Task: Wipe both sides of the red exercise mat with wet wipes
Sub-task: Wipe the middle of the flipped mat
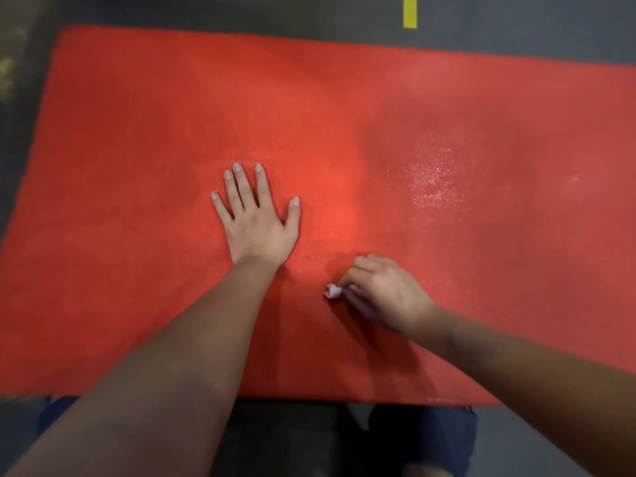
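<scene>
Head view: your red foam exercise mat (137,132) lies on the dark grey floor (516,25); your left hand (256,218) presses mid-mat, fingers straight and splayed; your right hand (385,294), nearer its near edge, curls round a crumpled white wet wipe (333,290); the mat looks light and floppy; flip it by a corner.

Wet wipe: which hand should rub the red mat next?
Right, probably. The right hand grips the wet wipe against the red mat; the left hand lies flat, fingers spread, holding nothing.
</scene>
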The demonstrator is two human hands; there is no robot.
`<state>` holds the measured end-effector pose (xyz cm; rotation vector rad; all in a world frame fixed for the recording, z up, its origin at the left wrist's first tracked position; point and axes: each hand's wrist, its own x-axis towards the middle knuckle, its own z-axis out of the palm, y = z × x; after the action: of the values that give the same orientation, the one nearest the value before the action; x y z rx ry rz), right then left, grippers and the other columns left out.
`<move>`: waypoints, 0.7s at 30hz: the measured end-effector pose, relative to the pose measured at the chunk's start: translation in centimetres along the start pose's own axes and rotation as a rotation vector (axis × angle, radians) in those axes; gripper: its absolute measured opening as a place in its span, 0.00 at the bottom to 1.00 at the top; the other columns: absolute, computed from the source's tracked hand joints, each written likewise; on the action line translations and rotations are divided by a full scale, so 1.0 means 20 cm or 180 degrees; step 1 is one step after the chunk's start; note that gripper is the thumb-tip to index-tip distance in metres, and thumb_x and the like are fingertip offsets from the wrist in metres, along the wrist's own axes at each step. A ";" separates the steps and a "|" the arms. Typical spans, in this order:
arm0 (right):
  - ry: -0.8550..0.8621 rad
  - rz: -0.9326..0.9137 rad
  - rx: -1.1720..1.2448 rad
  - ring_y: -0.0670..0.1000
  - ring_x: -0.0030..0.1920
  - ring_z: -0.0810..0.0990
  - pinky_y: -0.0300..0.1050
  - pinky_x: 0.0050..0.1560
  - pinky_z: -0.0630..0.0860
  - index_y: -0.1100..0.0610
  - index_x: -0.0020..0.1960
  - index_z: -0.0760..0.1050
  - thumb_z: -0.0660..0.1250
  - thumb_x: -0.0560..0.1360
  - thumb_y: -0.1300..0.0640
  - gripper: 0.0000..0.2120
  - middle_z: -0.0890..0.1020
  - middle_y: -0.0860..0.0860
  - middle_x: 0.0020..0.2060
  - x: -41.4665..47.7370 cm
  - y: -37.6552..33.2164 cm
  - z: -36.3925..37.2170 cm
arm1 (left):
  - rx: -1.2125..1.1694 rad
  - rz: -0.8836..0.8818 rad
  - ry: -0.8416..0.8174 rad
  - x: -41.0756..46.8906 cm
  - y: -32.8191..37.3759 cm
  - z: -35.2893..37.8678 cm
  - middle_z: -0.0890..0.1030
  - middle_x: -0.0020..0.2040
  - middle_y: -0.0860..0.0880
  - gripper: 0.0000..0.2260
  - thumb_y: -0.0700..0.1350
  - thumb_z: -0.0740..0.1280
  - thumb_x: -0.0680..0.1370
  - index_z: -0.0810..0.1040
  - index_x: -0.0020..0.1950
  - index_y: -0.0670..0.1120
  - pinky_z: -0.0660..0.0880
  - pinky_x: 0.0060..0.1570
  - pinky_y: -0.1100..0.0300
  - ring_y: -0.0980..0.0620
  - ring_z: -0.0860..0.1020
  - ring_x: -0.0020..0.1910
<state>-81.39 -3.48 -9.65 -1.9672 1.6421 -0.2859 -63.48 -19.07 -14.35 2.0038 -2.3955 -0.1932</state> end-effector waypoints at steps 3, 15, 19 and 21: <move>0.0174 0.0172 0.0115 0.57 0.41 0.79 0.53 0.43 0.78 0.52 0.43 0.80 0.61 0.74 0.50 0.10 0.79 0.50 0.39 0.01 0.02 -0.02 | -0.0023 0.0005 -0.0008 0.00 0.00 -0.01 0.49 0.83 0.38 0.38 0.67 0.49 0.81 0.51 0.84 0.46 0.45 0.78 0.35 0.40 0.46 0.83; -0.0818 -0.0121 0.0899 0.52 0.42 0.79 0.39 0.44 0.70 0.53 0.45 0.79 0.71 0.72 0.58 0.03 0.77 0.47 0.39 -0.19 -0.12 -0.01 | 0.0050 -0.0012 -0.0194 0.01 0.01 -0.03 0.47 0.83 0.38 0.39 0.68 0.46 0.80 0.48 0.84 0.46 0.43 0.78 0.34 0.39 0.44 0.83; -0.1277 -0.0225 0.1119 0.50 0.43 0.79 0.40 0.46 0.73 0.53 0.47 0.82 0.70 0.75 0.54 0.03 0.81 0.49 0.42 -0.30 -0.21 0.00 | 0.0012 -0.0013 -0.0070 0.00 0.01 -0.02 0.49 0.83 0.37 0.38 0.67 0.48 0.80 0.50 0.84 0.46 0.44 0.78 0.34 0.39 0.46 0.83; -0.1420 -0.0257 0.1189 0.48 0.42 0.78 0.38 0.44 0.72 0.52 0.47 0.82 0.72 0.76 0.52 0.04 0.82 0.49 0.42 -0.32 -0.20 -0.01 | -0.0001 -0.0021 -0.0036 0.00 0.00 -0.02 0.49 0.83 0.38 0.38 0.67 0.48 0.80 0.51 0.84 0.46 0.44 0.78 0.35 0.40 0.46 0.83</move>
<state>-79.70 2.88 -6.15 -1.6657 1.1351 -0.1539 -63.50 -19.02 -13.90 2.0162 -2.3958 -0.2055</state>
